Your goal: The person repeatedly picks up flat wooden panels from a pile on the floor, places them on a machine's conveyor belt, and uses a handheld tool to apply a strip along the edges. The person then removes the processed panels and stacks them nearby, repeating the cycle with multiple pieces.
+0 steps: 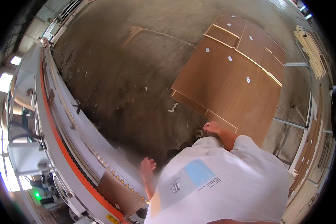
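- Left hand (148,164): released, the fingers loosely bent and slightly parted, raised beside the long white machine with an orange strip along its length (69,156); contact with the machine cannot be told.
- Right hand (211,127): fingers curled inward in front of the white short-sleeved T-shirt with a printed chest panel (246,183); whether it is clenched or merely relaxed cannot be told.
- Flat brown rectangular wood-look panel (117,190): lies on the machine, to the left of the left hand and lower in the view, apart from its fingers.
- Row of small yellowish rollers (97,152): runs along the machine's near side, left of the left hand, passing beside the panel.
- Broad flat brown wood-look boards (220,84): spread in an overlapping layer beyond the right hand and to its right; small white rectangular labels (230,58) and narrow pale wooden strips (254,64) lie on them.
- Crumpled white scrap (173,107): on the grey-brown concrete floor (138,71), beyond the right hand and to its left.
- Bundle of long pale wooden strips (310,52): on a grey metal rack (297,64), far beyond the right hand, to its right.
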The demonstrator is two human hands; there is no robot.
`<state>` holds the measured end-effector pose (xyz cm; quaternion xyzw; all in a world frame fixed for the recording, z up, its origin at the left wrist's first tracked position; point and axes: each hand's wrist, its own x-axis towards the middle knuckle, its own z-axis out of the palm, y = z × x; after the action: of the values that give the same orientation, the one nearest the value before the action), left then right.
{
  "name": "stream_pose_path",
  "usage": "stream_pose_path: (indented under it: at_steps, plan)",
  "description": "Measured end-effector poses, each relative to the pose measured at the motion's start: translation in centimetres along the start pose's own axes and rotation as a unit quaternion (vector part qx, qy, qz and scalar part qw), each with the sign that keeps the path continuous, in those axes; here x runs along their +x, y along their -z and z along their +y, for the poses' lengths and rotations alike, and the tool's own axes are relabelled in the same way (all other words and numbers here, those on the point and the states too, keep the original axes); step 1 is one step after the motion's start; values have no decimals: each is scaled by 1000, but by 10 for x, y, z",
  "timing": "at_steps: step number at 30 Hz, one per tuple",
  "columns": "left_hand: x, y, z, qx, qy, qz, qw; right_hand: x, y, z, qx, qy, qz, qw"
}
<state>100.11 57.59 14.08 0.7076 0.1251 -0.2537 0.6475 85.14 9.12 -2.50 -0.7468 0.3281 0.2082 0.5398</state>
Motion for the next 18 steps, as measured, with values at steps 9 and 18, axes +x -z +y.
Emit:
stream_pose_path:
  at_steps: [9,18]
  plan:
    - [201,60,9,67,141,-97,983,47,-10,15,70,-96,67,991]
    - [430,-27,197,398,-71,-204,892,103,-59,-98,445,-248,87,856]
